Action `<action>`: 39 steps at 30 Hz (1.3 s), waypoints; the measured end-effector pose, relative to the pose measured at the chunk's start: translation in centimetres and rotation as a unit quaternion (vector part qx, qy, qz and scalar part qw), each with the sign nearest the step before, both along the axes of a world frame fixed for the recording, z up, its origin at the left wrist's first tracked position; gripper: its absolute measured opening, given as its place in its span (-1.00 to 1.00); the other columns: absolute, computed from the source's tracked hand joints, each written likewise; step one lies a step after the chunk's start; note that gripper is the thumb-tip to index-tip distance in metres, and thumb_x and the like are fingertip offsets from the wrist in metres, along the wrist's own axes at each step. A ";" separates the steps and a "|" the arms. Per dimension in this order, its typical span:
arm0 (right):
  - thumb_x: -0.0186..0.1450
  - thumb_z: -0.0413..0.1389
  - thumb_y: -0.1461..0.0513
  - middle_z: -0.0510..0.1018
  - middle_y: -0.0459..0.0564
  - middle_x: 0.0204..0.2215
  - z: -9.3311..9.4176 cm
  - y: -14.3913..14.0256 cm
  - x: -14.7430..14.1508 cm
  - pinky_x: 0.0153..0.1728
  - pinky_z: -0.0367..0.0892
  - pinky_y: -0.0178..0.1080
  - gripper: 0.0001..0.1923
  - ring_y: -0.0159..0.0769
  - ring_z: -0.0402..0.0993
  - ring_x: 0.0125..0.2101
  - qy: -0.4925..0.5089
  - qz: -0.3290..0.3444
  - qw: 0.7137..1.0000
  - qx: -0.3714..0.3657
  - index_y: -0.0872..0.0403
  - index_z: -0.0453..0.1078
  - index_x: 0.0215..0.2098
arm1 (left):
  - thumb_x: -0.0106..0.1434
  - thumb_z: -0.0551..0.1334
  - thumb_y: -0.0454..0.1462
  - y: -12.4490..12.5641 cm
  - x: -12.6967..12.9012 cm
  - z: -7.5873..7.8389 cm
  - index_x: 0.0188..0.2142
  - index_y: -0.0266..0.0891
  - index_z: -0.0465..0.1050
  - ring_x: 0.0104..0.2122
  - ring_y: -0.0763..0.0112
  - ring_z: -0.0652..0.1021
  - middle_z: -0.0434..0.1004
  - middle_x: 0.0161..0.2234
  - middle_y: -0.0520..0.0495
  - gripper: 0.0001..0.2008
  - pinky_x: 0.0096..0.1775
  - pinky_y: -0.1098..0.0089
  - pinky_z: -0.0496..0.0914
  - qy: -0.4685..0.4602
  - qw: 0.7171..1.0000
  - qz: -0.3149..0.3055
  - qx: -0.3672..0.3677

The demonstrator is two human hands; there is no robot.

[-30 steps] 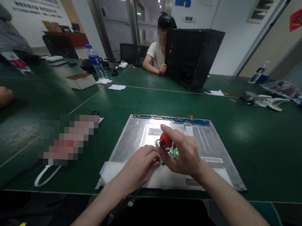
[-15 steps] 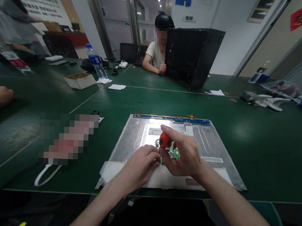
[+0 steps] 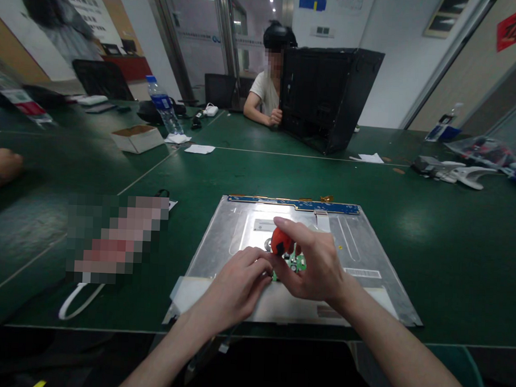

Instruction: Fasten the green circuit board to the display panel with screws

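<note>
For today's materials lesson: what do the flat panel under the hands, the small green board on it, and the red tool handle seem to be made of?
Flat panel: likely sheet metal, dull silver, with pressed ribs and soft reflections.
Small green board: probably circuit board laminate, glossy green with tiny parts.
Red tool handle, gripped by the right hand: seemingly plastic or rubber, smooth with a black patch.
The left hand rests beside the board.

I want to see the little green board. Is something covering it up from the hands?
Nothing visible does. The left hand rests at the green board, on the metal panel. The right hand holds the red screwdriver upright over it.
</note>
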State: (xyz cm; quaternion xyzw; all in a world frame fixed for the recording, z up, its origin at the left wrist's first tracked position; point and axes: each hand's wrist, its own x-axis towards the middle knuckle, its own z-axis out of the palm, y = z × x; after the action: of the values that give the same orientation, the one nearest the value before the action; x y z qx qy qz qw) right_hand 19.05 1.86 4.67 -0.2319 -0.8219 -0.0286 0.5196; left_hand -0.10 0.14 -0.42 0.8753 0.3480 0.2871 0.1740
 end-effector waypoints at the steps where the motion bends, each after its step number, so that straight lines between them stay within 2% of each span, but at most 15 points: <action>1: 0.35 0.09 0.29 0.59 -0.05 -0.33 0.0 0.0 0.0 -0.54 0.38 -0.32 -0.44 -0.35 0.51 -0.45 -0.002 0.000 1.000 0.000 0.10 0.08 0.27 | 0.34 0.09 -0.40 0.0 0.0 0.0 -0.21 -0.23 0.39 -0.20 0.24 0.48 0.46 -0.19 -0.14 -0.87 -0.21 0.24 0.42 -0.001 1.000 -0.001 0.000; 16: 0.35 0.10 0.25 0.59 -0.04 -0.32 -0.2 -0.1 0.1 -0.56 0.39 -0.34 -0.47 -0.37 0.50 -0.48 0.004 -0.020 1.000 -0.003 0.10 0.11 0.26 | 0.35 0.11 -0.39 0.2 0.0 -0.2 -0.21 -0.22 0.42 -0.19 0.23 0.49 0.48 -0.19 -0.13 -0.87 -0.20 0.26 0.43 -0.008 1.000 -0.007 0.006; 24: 0.36 0.11 0.26 0.61 -0.01 -0.33 -0.1 0.0 0.1 -0.56 0.38 -0.36 -0.53 -0.41 0.49 -0.50 0.015 -0.016 1.000 0.003 0.17 0.17 0.19 | 0.35 0.08 -0.41 -0.1 0.0 0.3 -0.18 -0.23 0.41 -0.17 0.23 0.48 0.46 -0.17 -0.15 -0.84 -0.19 0.24 0.42 -0.002 1.000 -0.011 -0.021; 39: 0.33 0.12 0.28 0.64 -0.02 -0.27 -0.1 -0.2 0.1 -0.46 0.50 -0.34 -0.42 -0.35 0.57 -0.44 0.037 -0.022 0.999 0.033 0.08 0.10 0.28 | 0.31 0.08 -0.43 -0.4 0.3 1.5 -0.30 -0.22 0.36 -0.18 0.23 0.47 0.44 -0.19 -0.13 -0.86 -0.18 0.22 0.40 -0.016 0.998 0.002 -0.055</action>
State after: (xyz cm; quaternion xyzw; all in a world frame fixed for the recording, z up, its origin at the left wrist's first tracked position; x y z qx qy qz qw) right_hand 19.14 1.69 4.56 -0.2338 -0.7951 -0.0586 0.5565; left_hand 0.17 -0.22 1.08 0.8591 0.3624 0.2814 0.2269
